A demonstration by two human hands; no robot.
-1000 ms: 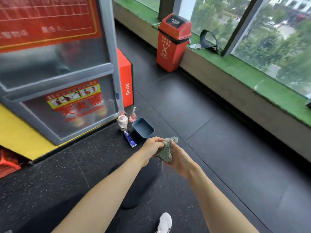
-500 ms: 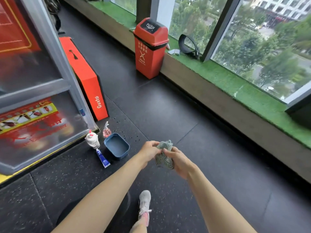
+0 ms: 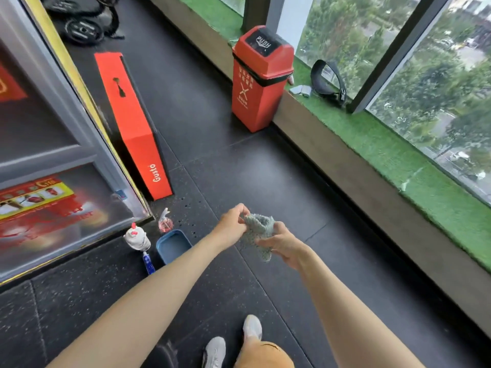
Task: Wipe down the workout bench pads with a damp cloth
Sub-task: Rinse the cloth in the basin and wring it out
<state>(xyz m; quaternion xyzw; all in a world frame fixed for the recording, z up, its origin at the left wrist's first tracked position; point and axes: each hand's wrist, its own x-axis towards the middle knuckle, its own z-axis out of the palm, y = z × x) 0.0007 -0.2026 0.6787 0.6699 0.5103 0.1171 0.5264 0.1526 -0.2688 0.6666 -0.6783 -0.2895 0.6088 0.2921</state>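
Note:
A grey-green cloth (image 3: 259, 233) is bunched between both hands over the black rubber floor, in the middle of the head view. My left hand (image 3: 231, 224) pinches its upper left corner. My right hand (image 3: 283, 245) grips its lower right part, fingers curled round the fabric. No workout bench shows in this view.
A small blue basin (image 3: 172, 245), a white spray bottle (image 3: 136, 239), a pink bottle (image 3: 165, 223) and a blue tube (image 3: 148, 264) sit on the floor at left. A red Gusto box (image 3: 138, 134) leans by a glass cabinet (image 3: 53, 160). A red bin (image 3: 259, 78) stands by the grass-covered window ledge (image 3: 398, 155).
The view has swung right and back from the cabinet, so basin and bottles shifted left. Both hands keep hold of the cloth and have twisted it, the right hand now lower.

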